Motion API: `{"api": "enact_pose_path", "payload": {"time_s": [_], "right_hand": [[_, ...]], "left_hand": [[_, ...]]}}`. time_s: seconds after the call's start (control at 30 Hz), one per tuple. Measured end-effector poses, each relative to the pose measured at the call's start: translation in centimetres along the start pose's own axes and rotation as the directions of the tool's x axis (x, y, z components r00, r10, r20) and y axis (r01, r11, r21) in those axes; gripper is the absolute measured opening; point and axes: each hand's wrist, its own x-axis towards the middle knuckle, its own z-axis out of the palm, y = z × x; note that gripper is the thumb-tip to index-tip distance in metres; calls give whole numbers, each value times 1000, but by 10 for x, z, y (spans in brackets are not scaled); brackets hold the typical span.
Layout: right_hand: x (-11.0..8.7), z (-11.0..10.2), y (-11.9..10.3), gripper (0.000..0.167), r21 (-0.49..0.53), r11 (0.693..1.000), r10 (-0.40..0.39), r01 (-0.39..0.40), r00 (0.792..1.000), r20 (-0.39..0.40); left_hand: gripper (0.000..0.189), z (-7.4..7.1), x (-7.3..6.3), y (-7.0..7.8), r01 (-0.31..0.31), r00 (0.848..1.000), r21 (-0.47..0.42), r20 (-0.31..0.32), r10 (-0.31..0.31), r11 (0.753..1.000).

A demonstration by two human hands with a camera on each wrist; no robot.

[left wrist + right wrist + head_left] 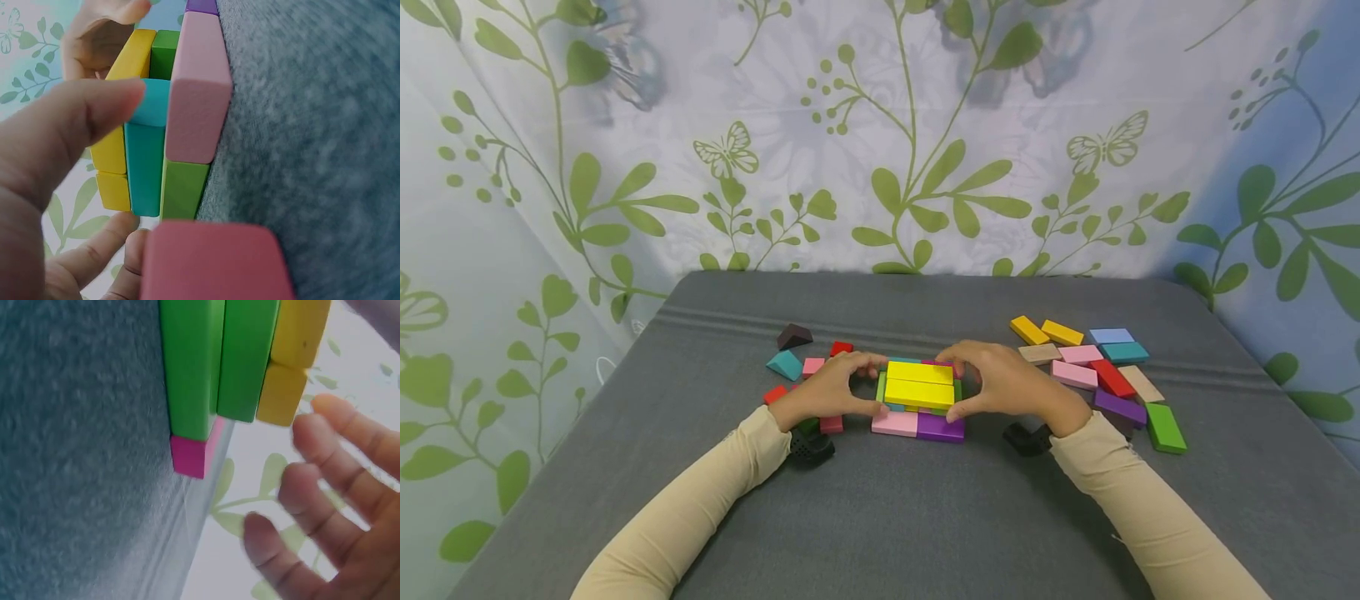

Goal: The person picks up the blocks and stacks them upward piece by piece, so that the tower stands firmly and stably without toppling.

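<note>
Head view: two hands bracket a small block stack at the centre of the frame.
Beige sleeves rise from the lower corners over a grey tabletop. A pink block and a purple block lie end to end along the stack's front; two yellow blocks lie side by side on top. The left hand curves around the left end, thumb and fingers spread wide; whether they touch it I cannot tell. The right hand is likewise spread, fingers apart from the blocks in the right wrist view, gripping nothing. Loose blocks lie right of centre, a teal triangular block left; leaf-patterned cloth fills the top.
</note>
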Motion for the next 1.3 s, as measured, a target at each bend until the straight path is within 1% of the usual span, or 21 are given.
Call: {"api": "enact_pose_path", "payload": {"time_s": [0.07,0.1,0.2,0.3,0.43,0.57,0.67,0.73,0.83,0.87,0.93,1.03,1.1,1.17,1.2,1.3], "right_hand": [[-1,0,4,78,7,1000,23,-23,999,22],[-1,0,5,78,5,1000,27,-27,999,27],[-1,1,10,72,-4,999,35,-35,999,33],[0,3,12,67,0,1000,21,-21,999,25],[1,2,15,67,38,999,17,-19,999,32],[-3,-7,20,68,109,992,62,-67,997,50],[-9,-19,27,58,136,986,90,-92,996,16],[-14,-28,35,46,115,989,99,-96,995,-26],[-25,-42,48,31,56,988,145,-141,987,-70],[-28,-46,53,29,25,985,172,-171,982,-75],[-34,-53,60,33,-27,967,249,-252,965,-78],[-40,-58,69,51,-93,924,366,-371,928,-67],[-41,-58,73,65,-108,892,435,-439,898,-63],[-42,-55,75,73,-116,866,483,-486,874,-51],[-42,-53,76,77,-119,857,499,-501,865,-50],[-40,-45,75,80,-140,837,527,-529,848,-53]], "left_hand": [[74,0,0,1,-14,1000,-17,-1,14,1000],[73,0,0,1,-22,1000,-27,-2,22,999],[68,1,1,1,-34,999,-36,-6,34,999],[64,1,1,1,-44,999,-36,-12,43,998],[62,1,1,1,-66,998,-39,-17,65,997],[61,1,1,1,-74,997,-42,-15,74,996],[62,1,1,0,-65,998,-41,-9,65,997],[62,1,1,0,-57,998,-38,-7,57,998],[63,1,2,0,-49,999,-33,-4,49,998],[63,1,2,0,-50,999,-34,-5,49,998],[63,0,2,0,-43,999,-32,-4,43,999],[63,0,1,-1,-35,999,-29,-3,35,999],[63,1,1,-1,-27,1000,-26,-3,27,999],[64,1,1,-1,-22,1000,-23,-2,22,999],[64,2,1,-2,-20,1000,-24,-1,20,1000],[64,3,2,-2,-19,1000,-22,-1,19,1000]]}}
